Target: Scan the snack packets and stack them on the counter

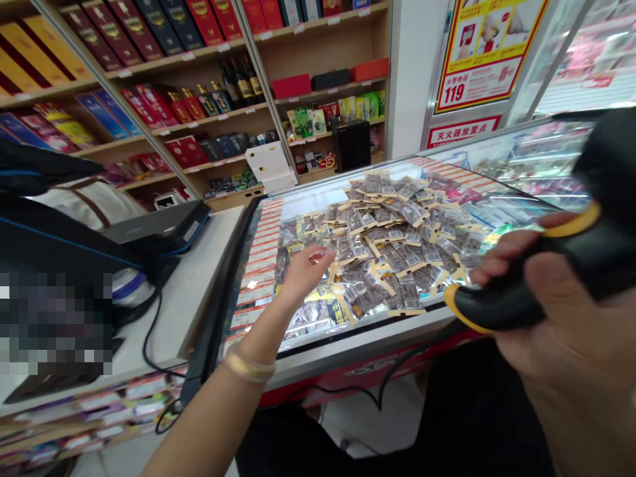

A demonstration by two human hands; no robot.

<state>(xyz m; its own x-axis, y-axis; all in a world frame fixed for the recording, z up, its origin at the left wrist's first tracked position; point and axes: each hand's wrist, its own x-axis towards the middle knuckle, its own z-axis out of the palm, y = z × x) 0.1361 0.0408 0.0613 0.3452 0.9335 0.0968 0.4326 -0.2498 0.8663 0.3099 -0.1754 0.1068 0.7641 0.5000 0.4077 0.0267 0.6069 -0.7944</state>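
Grips a black handheld scanner (pixel 497 308) with yellow trim in the right hand (pixel 561 331), fingers and thumb closed firmly around the handle, in front of the right part of the near edge of the counter (pixel 318 364). Extends the left hand (pixel 305 271) in over the near edge, to the left side of a heap of small packets (pixel 392 228), with a pale bangle (pixel 248 364) around the wrist. Curls the thumb and fingers of that hand almost together, leaving only a small gap (cannot tell whether pinching or touching a packet there). Shows the packets overlapping at all angles across the middle of the glass top, dark inside with tan strips and pale printed labels, piled toward the far edge and spread down to the near edge. Bears orange-and-white price tags (pixel 261 248) in a band along the left edge. Includes, beyond the left edge, a side counter (pixel 209 265) with a flat dark device (pixel 154 225) on top. Holds, past the far edge, a black box (pixel 352 146) and a white box (pixel 271 165) before wooden shelves (pixel 322 63) of cartons and bottles (pixel 243 83).
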